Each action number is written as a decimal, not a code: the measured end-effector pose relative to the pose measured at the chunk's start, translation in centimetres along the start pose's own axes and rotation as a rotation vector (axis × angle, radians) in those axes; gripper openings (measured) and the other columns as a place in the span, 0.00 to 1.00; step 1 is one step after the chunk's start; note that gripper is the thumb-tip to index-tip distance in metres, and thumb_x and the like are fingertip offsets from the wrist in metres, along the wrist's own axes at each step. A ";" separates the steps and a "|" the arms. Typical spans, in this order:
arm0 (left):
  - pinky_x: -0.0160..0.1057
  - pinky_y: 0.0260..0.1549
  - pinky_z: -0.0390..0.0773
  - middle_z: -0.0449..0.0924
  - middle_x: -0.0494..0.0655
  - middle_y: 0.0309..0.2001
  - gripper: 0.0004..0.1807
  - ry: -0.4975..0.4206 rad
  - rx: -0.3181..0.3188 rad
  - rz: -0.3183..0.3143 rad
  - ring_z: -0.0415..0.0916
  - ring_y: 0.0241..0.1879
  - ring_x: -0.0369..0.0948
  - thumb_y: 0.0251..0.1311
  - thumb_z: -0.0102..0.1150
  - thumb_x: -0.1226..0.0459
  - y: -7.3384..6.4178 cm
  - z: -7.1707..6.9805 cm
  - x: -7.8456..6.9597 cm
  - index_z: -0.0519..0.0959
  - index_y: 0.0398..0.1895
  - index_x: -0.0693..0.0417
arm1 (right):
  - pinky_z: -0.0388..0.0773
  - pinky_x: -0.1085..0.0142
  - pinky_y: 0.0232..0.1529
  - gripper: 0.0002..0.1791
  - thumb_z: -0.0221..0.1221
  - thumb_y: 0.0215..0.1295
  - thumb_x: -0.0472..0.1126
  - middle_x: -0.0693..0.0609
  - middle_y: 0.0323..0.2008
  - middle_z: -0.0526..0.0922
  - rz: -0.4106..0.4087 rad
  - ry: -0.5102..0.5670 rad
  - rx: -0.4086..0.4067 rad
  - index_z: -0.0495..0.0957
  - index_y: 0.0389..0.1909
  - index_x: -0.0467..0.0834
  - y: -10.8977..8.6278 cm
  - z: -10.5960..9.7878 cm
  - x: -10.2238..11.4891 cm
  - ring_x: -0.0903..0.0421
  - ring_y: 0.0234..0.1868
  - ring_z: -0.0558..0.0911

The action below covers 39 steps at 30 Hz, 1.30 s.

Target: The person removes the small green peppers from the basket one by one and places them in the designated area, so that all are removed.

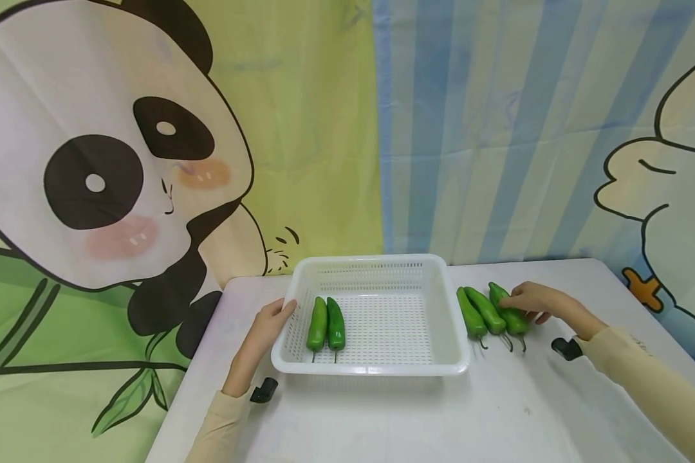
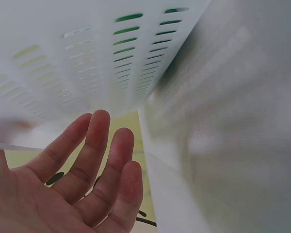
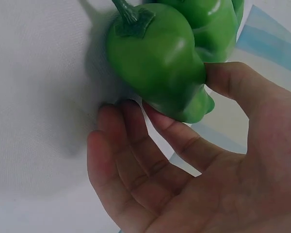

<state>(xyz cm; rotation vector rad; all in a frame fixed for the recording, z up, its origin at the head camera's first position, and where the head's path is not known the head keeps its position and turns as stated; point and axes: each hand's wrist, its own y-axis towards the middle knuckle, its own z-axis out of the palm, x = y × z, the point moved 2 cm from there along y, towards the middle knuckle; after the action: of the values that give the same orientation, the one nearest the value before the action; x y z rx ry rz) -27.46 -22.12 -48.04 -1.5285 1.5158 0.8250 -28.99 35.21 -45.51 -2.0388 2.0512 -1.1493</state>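
Note:
My left hand [image 1: 268,326] holds the left rim of a white plastic basket [image 1: 376,369]. In the left wrist view its thumb is over the rim, and the fingers [image 2: 94,141] extend along the outside of the slotted wall [image 2: 94,14]. Two green peppers [image 1: 317,325] lie side by side at the basket's left end, stems toward me. To the right of the basket, my right hand [image 1: 538,301] pinches the rightmost green pepper [image 3: 150,53] between thumb and index finger, near its narrow end. Two more green peppers [image 1: 471,314] lie just left of that one.
A white table [image 1: 394,418] bears everything. Behind it hangs a printed curtain [image 1: 324,128] with a panda and blue stripes. Each wrist carries a small black camera mount [image 1: 264,390].

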 end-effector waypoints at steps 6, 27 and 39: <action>0.43 0.29 0.89 0.86 0.58 0.48 0.30 -0.003 0.004 -0.002 0.88 0.35 0.47 0.73 0.48 0.42 0.0 0.0 0.0 0.74 0.66 0.50 | 0.85 0.56 0.36 0.28 0.52 0.73 0.57 0.44 0.35 0.79 0.011 -0.013 -0.002 0.76 0.45 0.32 -0.2 0.1 0.1 0.49 0.38 0.80; 0.43 0.30 0.89 0.86 0.59 0.49 0.30 0.001 0.004 -0.010 0.88 0.36 0.47 0.73 0.48 0.42 0.0 0.0 -0.1 0.73 0.67 0.50 | 0.83 0.57 0.34 0.31 0.52 0.74 0.60 0.42 0.34 0.80 0.011 -0.045 -0.029 0.76 0.45 0.31 -0.5 -0.3 -0.2 0.49 0.35 0.80; 0.44 0.31 0.89 0.86 0.59 0.49 0.30 -0.009 0.008 -0.007 0.88 0.37 0.47 0.73 0.48 0.42 0.0 -0.1 -0.2 0.74 0.67 0.49 | 0.84 0.56 0.36 0.40 0.54 0.71 0.63 0.32 0.46 0.81 0.004 -0.086 -0.050 0.71 0.56 0.24 -1.0 -1.5 0.9 0.43 0.42 0.82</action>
<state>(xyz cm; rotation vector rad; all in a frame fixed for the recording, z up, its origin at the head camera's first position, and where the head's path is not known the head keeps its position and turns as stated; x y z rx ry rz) -27.50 -22.07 -47.83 -1.5217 1.5048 0.8198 -28.99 35.28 -43.51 -2.0664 2.0627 -1.0012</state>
